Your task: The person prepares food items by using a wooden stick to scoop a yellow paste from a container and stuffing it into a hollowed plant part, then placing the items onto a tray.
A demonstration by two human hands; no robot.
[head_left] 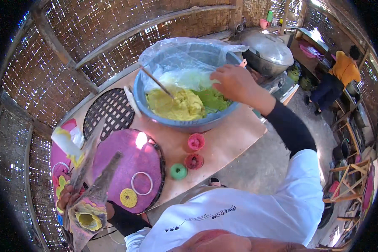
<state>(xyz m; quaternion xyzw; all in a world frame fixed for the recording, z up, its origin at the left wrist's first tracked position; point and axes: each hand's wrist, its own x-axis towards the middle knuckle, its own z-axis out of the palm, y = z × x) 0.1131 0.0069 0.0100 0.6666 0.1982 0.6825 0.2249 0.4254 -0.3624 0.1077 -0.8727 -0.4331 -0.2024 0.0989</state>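
My right hand [235, 84] reaches over the right side of a large blue basin [197, 124], its bent fingers closed on a clear plastic sheet [172, 48]. The sheet drapes over the basin's far rim and part of the contents. Inside lie yellow dough [174, 105] and green dough [216, 100], with a thin stick [153, 80] leaning in the yellow one. My left hand [66, 197] is wrapped round a forked wooden press [101, 176], whose round hole is smeared with yellow dough. Part of that hand is hidden behind the wood.
A pink round tray [113, 157] bears a white ring [142, 192] and a yellow dough disc [128, 198]. Beside it stand two red cups [196, 141] and a green one [178, 171]. A black woven tray [109, 113] lies behind. A lidded pot [269, 50] and a person [344, 71] are beyond.
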